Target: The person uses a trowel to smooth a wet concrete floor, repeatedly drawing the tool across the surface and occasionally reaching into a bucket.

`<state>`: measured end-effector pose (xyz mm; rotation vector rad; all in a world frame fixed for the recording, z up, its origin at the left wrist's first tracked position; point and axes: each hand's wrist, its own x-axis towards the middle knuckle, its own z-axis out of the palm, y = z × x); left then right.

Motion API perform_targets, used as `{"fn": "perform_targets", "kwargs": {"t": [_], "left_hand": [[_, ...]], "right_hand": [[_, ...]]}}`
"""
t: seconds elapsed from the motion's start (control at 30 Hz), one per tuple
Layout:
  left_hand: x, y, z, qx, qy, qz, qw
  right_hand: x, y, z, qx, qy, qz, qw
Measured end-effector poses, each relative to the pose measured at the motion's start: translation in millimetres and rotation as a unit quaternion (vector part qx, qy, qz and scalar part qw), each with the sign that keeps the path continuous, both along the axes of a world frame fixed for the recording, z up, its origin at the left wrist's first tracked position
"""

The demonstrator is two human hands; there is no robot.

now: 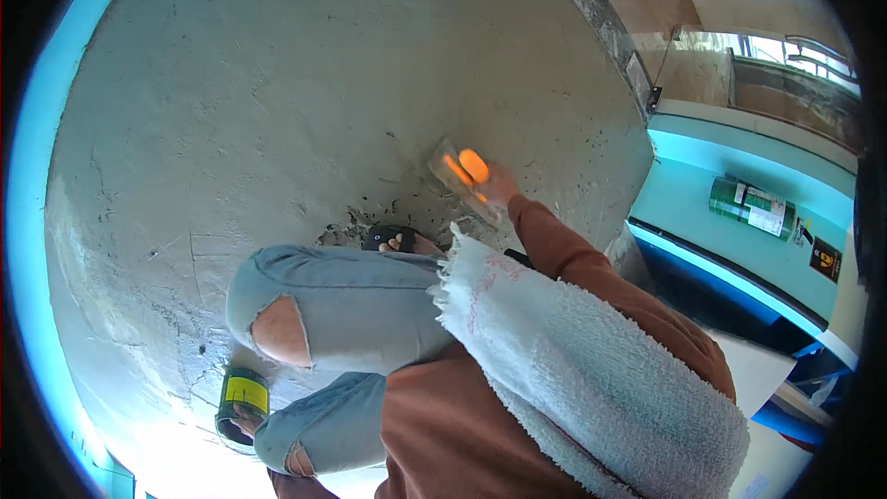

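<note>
My right hand is closed around the orange handle of a flat trowel, whose blade lies against the grey cement floor. Down at the lower left, my left hand grips a dark green can with a yellow label, its fingers partly hidden by my knee. The cement surface is smooth in most places, with rough, crumbly bits near my foot in a black sandal.
A white towel hangs over my shoulder. On the right, a green cylinder lies on a turquoise ledge above dark blue panels. A turquoise wall edge bounds the floor on the left. Glass panels stand at the upper right.
</note>
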<state>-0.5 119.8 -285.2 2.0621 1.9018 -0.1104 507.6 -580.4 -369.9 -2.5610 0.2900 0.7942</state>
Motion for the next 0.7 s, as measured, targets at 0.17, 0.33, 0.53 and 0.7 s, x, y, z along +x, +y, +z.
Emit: {"fn": "perform_targets", "kwargs": {"t": [0.17, 0.33, 0.53, 0.7], "left_hand": [[-7.7, -6.7, -2.8, -0.017, -0.014, 0.012, 1.000], [-11.9, -7.0, -2.6, -0.014, -0.038, 0.028, 0.999], [-10.6, -8.5, -7.5, -0.030, -0.063, 0.042, 0.997], [-15.2, -9.9, -19.8, -0.048, -0.087, 0.057, 0.993]], "right_hand": [[-46.8, -109.0, -21.1, 0.132, -0.004, -0.250, 0.959], [-84.0, -155.8, -6.6, 0.166, 0.080, -0.657, 0.731], [-42.3, -149.6, -63.2, 0.360, -0.018, -0.618, 0.699], [94.7, -79.0, -62.5, 0.402, -0.020, -0.494, 0.770]]}}
